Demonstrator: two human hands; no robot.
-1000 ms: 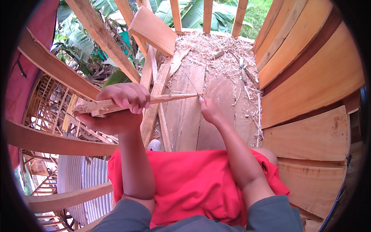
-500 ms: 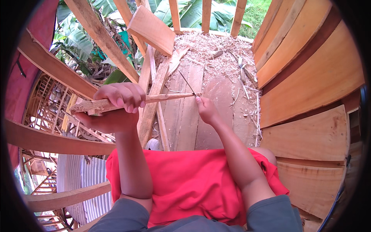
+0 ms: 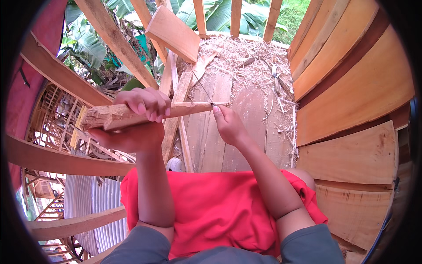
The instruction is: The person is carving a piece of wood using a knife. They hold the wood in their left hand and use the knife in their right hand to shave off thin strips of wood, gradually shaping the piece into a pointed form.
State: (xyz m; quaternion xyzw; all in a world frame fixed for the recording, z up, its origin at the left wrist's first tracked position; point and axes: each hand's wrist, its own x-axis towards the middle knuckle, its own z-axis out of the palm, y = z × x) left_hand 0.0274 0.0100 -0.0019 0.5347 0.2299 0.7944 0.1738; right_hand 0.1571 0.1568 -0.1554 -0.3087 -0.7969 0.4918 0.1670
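Observation:
My left hand (image 3: 140,119) is wrapped round the thick, rough end of a tapered wooden stick (image 3: 184,109), held roughly level above my lap. The stick narrows toward its right tip. At that thin part my right hand (image 3: 229,125) is closed, thumb and fingers pressed together, on a thin dark tool (image 3: 203,86). The tool slants up and to the left from my fingers and crosses the stick; whether it is a blade or a wire I cannot make out. Its grip is hidden in my hand.
Wood shavings (image 3: 246,53) cover the far plank floor (image 3: 246,149). Loose boards (image 3: 178,123) lie left of centre, and a short plank (image 3: 173,35) leans at the far left. Slatted rails stand left and ahead; a board wall (image 3: 356,97) rises right. A red cloth (image 3: 215,202) covers my lap.
My right hand and the dark tool have slid left along the stick, away from its tip. The stick has turned slightly in my left hand, which has shifted a little right.

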